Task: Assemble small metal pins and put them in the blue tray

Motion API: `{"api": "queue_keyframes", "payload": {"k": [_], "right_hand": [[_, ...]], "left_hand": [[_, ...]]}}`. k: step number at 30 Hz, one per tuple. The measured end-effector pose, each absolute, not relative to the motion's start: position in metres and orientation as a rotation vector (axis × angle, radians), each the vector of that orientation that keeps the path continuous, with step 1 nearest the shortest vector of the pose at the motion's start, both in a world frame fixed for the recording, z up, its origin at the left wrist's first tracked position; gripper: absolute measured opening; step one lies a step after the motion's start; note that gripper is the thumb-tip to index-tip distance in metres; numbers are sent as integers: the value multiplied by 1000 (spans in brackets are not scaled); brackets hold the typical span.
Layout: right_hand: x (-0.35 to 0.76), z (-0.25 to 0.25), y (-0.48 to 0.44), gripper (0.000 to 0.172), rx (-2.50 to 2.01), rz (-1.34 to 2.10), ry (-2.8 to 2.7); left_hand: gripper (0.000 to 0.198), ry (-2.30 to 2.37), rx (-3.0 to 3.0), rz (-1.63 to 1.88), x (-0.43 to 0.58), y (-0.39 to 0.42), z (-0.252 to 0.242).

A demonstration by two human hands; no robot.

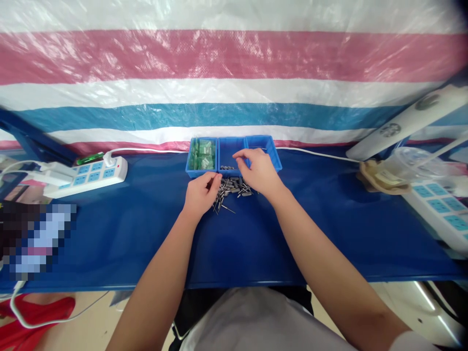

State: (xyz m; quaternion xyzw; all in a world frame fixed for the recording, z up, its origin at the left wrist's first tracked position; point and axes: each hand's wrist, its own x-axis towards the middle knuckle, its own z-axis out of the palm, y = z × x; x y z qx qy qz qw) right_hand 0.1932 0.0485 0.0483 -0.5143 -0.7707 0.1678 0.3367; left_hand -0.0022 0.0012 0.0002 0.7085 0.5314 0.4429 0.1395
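Note:
My left hand (202, 196) is closed, thumb against fingertips, at the left edge of a pile of small metal pins (232, 187). Whatever it pinches is too small to make out. My right hand (260, 171) hovers over the front of a blue divided bin (233, 141), its thumb and fingers drawn together above the middle compartment. Nothing nameable shows between those fingertips. Small shiny metal pieces (227, 168) lie at the front of that compartment. Green bags (205, 155) with pale pieces fill the left compartment. The right compartment is partly hidden by my right hand.
A white power strip (91, 174) with plugs lies on the blue table (146, 234) at left, near a blurred-out device (44, 239). Another power strip (440, 209), a clear plastic cup (413, 163) and a white tube (405, 122) are at right. A striped sheet (234, 58) hangs behind.

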Motion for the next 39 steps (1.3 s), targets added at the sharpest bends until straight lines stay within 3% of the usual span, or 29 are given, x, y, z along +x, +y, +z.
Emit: {"api": "queue_keyframes", "payload": {"k": [4,9,18,39], "right_hand": [[199,48,37,24,-1200,451,-2035],[186,45,50,44,-1087,383,-2490],[158,48,71,29,-1427,372,-2697],[162,46,69,28,-1406,355,-2630]], "left_hand": [[31,1523,2036,1302,-2,2,-1],[30,1509,2023,1326,-3,3,-2],[32,1515,2021,1351,-5,4,-3],[30,1512,2030,1348,-5,4,-2]]}}
